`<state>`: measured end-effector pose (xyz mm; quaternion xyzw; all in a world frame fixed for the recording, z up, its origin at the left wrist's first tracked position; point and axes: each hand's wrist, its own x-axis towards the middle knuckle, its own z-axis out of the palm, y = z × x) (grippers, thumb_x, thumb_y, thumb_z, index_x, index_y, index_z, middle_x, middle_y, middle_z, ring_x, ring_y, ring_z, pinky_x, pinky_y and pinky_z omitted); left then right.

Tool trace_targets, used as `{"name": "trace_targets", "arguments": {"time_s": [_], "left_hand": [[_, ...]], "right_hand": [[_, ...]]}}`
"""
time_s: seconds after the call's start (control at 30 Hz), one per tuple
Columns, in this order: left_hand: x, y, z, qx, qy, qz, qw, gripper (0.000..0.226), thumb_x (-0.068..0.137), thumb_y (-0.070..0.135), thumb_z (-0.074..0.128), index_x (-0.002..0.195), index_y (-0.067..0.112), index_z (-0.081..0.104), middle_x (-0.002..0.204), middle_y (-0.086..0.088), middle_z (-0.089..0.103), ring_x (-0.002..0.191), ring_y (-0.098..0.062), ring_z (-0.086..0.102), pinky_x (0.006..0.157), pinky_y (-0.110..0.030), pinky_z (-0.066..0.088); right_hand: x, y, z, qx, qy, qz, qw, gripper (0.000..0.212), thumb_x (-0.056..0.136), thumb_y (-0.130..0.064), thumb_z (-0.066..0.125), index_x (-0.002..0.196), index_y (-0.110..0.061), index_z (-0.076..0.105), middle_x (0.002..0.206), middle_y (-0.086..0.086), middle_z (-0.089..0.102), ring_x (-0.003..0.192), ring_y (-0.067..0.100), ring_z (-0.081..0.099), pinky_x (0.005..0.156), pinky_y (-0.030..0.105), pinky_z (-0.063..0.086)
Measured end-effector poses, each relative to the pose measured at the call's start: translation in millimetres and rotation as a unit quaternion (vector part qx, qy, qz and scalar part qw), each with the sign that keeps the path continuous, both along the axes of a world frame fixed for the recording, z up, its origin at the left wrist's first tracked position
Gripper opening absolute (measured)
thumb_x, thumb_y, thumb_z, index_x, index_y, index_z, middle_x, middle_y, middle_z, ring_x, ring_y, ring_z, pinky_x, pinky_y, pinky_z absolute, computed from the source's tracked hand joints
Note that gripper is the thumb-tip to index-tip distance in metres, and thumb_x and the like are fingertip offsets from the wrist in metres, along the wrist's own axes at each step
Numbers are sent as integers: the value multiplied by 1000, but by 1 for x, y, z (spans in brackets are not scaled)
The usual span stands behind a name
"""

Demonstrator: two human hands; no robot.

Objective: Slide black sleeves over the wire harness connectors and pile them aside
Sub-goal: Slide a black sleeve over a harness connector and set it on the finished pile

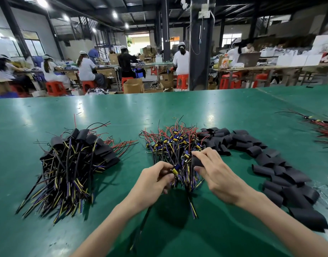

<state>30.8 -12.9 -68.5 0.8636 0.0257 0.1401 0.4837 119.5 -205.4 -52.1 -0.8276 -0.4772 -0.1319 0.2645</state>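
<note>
A heap of unsleeved wire harnesses [175, 143] with red, black, yellow and purple wires lies at the table's middle. My left hand [155, 180] pinches one harness by its blue and yellow connector [175, 168], its black cable trailing toward me. My right hand [217, 175] holds a black sleeve [197, 161] just right of that connector, apart from it. Loose black sleeves [274, 169] lie in a long band to the right. Sleeved harnesses [72, 162] are piled on the left.
The green table [122, 112] stretches far ahead and to both sides. Another bundle of red and black wires [324, 128] lies at the far right edge. A small rubber band [174, 117] lies beyond the middle heap. People sit at benches in the background.
</note>
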Motion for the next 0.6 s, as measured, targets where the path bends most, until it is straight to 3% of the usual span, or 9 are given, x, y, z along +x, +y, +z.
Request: {"name": "trace_targets", "arguments": {"time_s": [0.17,0.23,0.33,0.4,0.6], "left_hand": [[1,5,7,-33,-15,19,999,10,90,8,62,88,17,62,77,1,70,66,-10,60,65,-25,50],[0,5,8,-32,-14,17,999,9,89,10,64,85,18,63,75,2,71,69,-14,62,66,-30,50],[-1,2,9,-29,-11,13,999,9,89,12,65,83,18,64,76,0,72,77,-34,63,73,-41,51],[-2,1,10,-28,-10,7,1000,8,88,13,66,83,19,65,75,1,71,77,-36,63,76,-45,51],[-3,2,13,-11,-1,-9,1000,13,87,10,67,80,20,64,71,2,67,67,-17,54,69,-42,48]], "right_hand": [[0,3,-9,-44,-10,20,999,54,98,-22,46,146,-4,28,118,5,41,112,17,36,106,24,24],[-3,4,-10,-41,-32,27,998,53,95,-22,52,143,-5,36,118,5,47,109,20,40,102,30,30],[-6,5,-10,-13,-51,39,998,51,87,-17,64,135,-6,50,113,3,58,103,24,49,95,34,39],[-8,6,-11,19,-34,48,998,52,82,-11,69,131,-6,55,111,2,61,100,24,51,95,29,39],[-9,10,-14,92,36,50,994,47,78,-8,73,124,-8,62,105,-2,64,93,20,52,91,15,36]]}}
